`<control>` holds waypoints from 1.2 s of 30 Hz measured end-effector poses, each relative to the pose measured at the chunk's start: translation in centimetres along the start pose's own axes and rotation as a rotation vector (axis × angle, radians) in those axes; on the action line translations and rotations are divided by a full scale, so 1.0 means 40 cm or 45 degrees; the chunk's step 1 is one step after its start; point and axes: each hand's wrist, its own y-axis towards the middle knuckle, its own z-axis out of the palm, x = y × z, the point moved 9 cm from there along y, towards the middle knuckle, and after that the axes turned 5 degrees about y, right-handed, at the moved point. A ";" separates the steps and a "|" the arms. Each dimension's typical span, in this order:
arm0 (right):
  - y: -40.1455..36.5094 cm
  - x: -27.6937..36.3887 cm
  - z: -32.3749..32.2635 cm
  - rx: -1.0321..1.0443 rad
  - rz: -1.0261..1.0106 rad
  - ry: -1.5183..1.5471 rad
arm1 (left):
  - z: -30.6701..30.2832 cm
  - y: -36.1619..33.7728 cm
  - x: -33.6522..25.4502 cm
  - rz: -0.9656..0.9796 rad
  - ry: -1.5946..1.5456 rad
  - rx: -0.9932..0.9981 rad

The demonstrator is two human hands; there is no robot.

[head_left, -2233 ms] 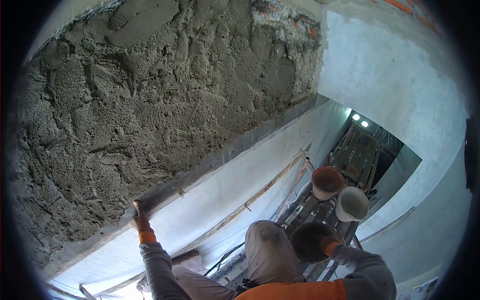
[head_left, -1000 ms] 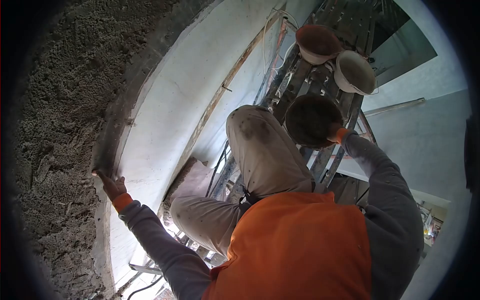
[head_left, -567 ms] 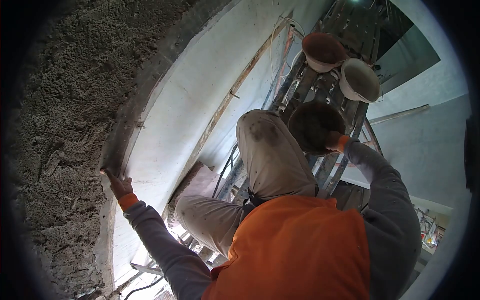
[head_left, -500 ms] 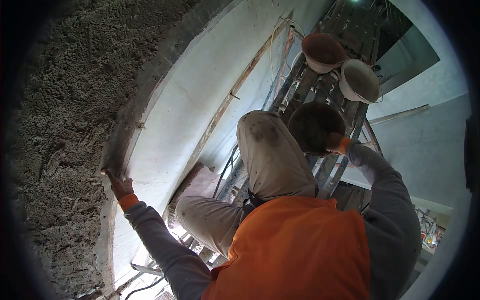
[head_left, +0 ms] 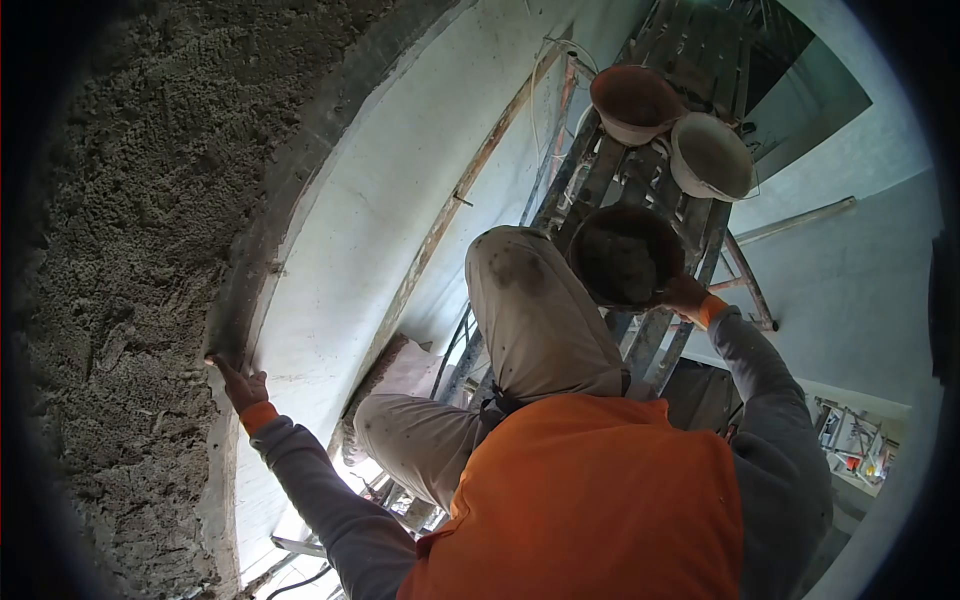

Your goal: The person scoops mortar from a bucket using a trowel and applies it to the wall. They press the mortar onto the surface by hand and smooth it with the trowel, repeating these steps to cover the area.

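My left hand (head_left: 238, 385) reaches out to the wall at left, with its fingers stretched against the dark, smooth band (head_left: 262, 235) that edges the rough grey plaster (head_left: 130, 260). It shows no tool in it. My right hand (head_left: 685, 297) is at the near right rim of a dark bucket (head_left: 592, 283), fingers closed around the rim. Grey mortar (head_left: 622, 262) lies inside this bucket. Farther back on the planks are a reddish-brown bucket (head_left: 632, 128) and a pale bucket (head_left: 690, 180), side by side.
Scaffold planks (head_left: 603, 170) run away from me, with metal bars (head_left: 745, 275) beside them. A smooth white wall surface (head_left: 340, 260) curves beside the plaster, with a long wooden strip (head_left: 465, 180) near it. My bent knee (head_left: 520, 270) is close to the mortar bucket.
My right hand has gone from inside the bucket to its near right rim, and more of the mortar shows. The left hand keeps its place at the band's edge. The view has shifted slightly.
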 end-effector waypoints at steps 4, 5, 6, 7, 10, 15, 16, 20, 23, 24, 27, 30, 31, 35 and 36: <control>-0.075 -0.029 -0.037 -0.285 0.594 0.579 | -0.016 0.038 0.014 0.044 0.031 0.016; -0.085 -0.053 -0.040 -0.307 0.629 0.625 | -0.023 0.038 0.016 0.040 0.047 -0.015; -0.088 -0.068 -0.045 -0.341 0.612 0.564 | -0.026 0.037 0.020 0.033 0.059 -0.042; -0.083 -0.058 -0.050 -0.378 0.588 0.504 | -0.017 0.025 0.010 0.031 0.064 -0.070; -0.081 -0.029 -0.060 -0.458 0.545 0.449 | 0.020 -0.020 -0.013 0.012 -0.020 0.075; -0.115 0.028 -0.020 -0.445 0.444 0.874 | 0.008 0.002 -0.004 0.105 0.067 0.057; -0.114 0.055 -0.007 -0.397 0.328 1.012 | 0.011 -0.008 -0.007 0.088 0.025 0.037; -0.154 0.228 -0.016 -0.387 0.129 1.176 | -0.001 0.007 0.000 0.100 0.065 0.074; -0.169 0.327 -0.024 -0.343 0.004 1.386 | -0.005 0.023 0.010 -0.094 -0.022 0.019; -0.171 0.371 -0.027 -0.361 -0.058 1.452 | -0.015 0.046 0.028 -0.119 0.012 0.004; -0.153 0.467 -0.048 -0.342 -0.244 1.711 | -0.011 0.055 0.014 0.280 0.495 0.151; -0.093 0.565 -0.086 -0.216 -0.411 2.071 | -0.002 0.041 0.031 0.180 0.191 0.105; -0.073 0.605 -0.113 -0.197 -0.513 2.118 | 0.006 0.028 0.030 0.126 0.139 0.079; -0.034 0.778 -0.233 -0.295 -0.816 2.182 | 0.020 -0.011 0.024 -0.065 0.043 0.005; -0.028 0.823 -0.269 -0.372 -0.883 2.158 | 0.026 -0.032 0.009 -0.001 0.043 -0.006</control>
